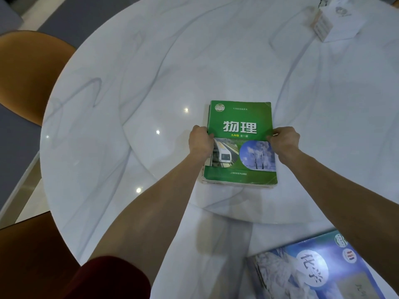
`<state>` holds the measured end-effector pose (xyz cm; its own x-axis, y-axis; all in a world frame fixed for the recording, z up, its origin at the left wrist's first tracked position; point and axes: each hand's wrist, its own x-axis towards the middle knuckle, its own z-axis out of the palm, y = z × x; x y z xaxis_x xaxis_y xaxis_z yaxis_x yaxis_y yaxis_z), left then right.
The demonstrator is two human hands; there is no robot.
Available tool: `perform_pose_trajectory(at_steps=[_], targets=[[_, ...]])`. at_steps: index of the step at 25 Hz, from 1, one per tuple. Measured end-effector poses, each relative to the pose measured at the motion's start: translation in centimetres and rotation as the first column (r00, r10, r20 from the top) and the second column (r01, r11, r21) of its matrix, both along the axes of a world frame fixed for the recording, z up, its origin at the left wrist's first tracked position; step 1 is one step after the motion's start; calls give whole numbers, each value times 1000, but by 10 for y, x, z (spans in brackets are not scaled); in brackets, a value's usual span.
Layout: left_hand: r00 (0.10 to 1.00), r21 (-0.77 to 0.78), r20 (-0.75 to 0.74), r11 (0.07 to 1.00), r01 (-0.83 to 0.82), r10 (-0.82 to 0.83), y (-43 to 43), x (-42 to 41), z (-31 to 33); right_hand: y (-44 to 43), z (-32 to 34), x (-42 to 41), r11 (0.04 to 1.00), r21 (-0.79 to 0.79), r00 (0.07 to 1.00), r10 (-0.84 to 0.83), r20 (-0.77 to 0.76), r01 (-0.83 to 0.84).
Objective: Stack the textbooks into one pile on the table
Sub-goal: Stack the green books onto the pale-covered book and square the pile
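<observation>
A green physics textbook (240, 117) tops a small pile of books near the middle of the round white marble table (129, 83). My left hand (200, 140) grips the pile's left edge, thumb over the cover. On the opposite edge my right hand (285, 140) does the same. A blue chemistry textbook (313, 268) lies by itself at the near right of the table, apart from the pile and turned at an angle.
A white tissue box (332, 22) stands at the far right of the table. An orange chair (28, 72) sits beyond the table's left rim. A dark wooden surface (32, 255) shows at the lower left.
</observation>
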<state>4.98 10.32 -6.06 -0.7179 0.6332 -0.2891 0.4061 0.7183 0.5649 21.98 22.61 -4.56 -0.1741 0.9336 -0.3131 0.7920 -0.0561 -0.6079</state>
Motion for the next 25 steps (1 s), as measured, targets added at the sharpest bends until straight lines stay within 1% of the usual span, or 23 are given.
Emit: perform_pose_trajectory(at_steps=[2, 10, 14, 19, 21, 23, 25], targets=[[1000, -8, 3, 1000, 3, -3, 0, 0, -1, 1, -1, 0, 1000, 7, 1000, 7, 5, -7], [997, -8, 49, 998, -63, 63, 0, 2, -6, -1, -5, 3, 1000, -23, 997, -3, -77, 1], [998, -18, 37, 998, -58, 59, 0, 5, -5, -2, -3, 3, 1000, -17, 999, 23, -48, -24], [999, -64, 41, 998, -8, 11, -2, 6, 3, -6, 7, 9, 999, -53, 1000, 7, -27, -8], [999, -80, -30, 997, 18, -21, -6, 13, 12, -13, 10, 15, 998, -51, 999, 36, -8, -37], [987, -79, -143, 995, 58, -69, -10, 24, 23, -20, 14, 22, 996, -30, 995, 90, 36, -89], [957, -75, -228, 983, 167, -180, -15, 36, 33, -28, 19, 32, 991, -4, 987, 136, 85, -136]])
